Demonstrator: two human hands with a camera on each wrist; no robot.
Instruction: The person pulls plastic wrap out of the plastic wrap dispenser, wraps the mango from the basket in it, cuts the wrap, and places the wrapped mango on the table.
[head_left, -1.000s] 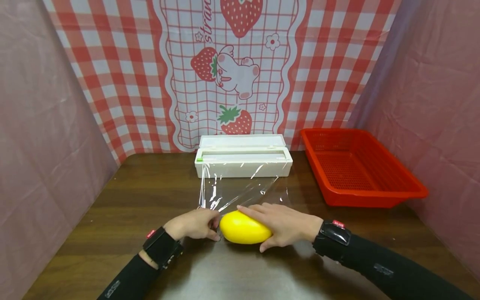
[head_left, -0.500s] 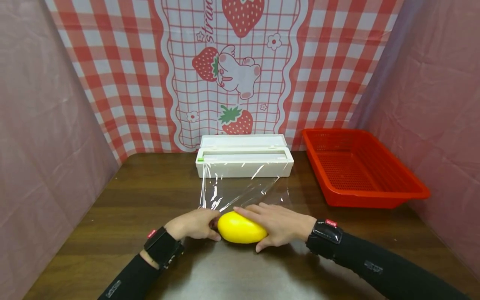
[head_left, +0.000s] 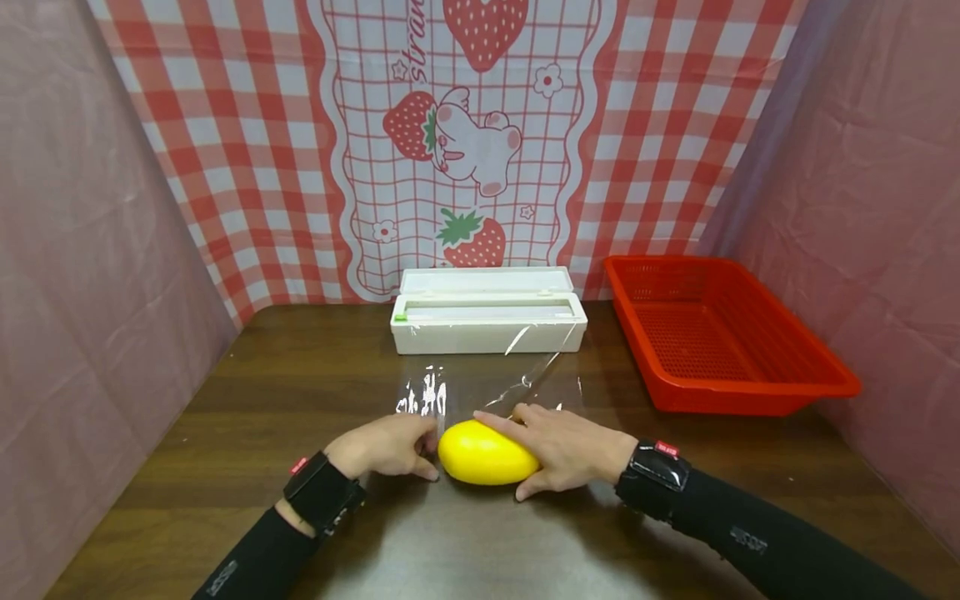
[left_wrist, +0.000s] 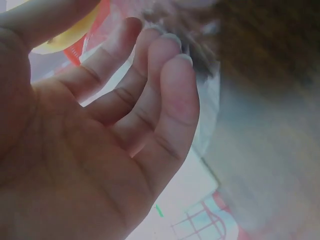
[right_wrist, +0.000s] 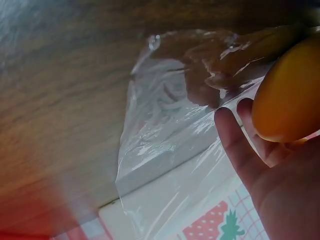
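A smooth yellow mango (head_left: 486, 452) lies on the table in front of the person. My right hand (head_left: 566, 450) holds its right end, thumb on the near side and a finger over the top. Just left of the fruit, my left hand (head_left: 390, 446) rests low with loosely bent fingers; in the left wrist view nothing shows inside its palm (left_wrist: 75, 145). Clear plastic wrap (right_wrist: 165, 115) stretches from a white dispenser box (head_left: 487, 337) toward both hands. How the wrap lies beneath the mango is hidden.
The wrap box stands at the back of the brown wooden table (head_left: 247, 400) with its lid raised. A red plastic basket (head_left: 750, 389) sits at the back right. A checked strawberry cloth (head_left: 480, 125) hangs behind, and pink cloth walls flank both sides.
The wrap's left part has slackened, and its long bright streaks by the box have gone. The mango and right hand shifted slightly left, then slightly back. The left hand stays nearly in place.
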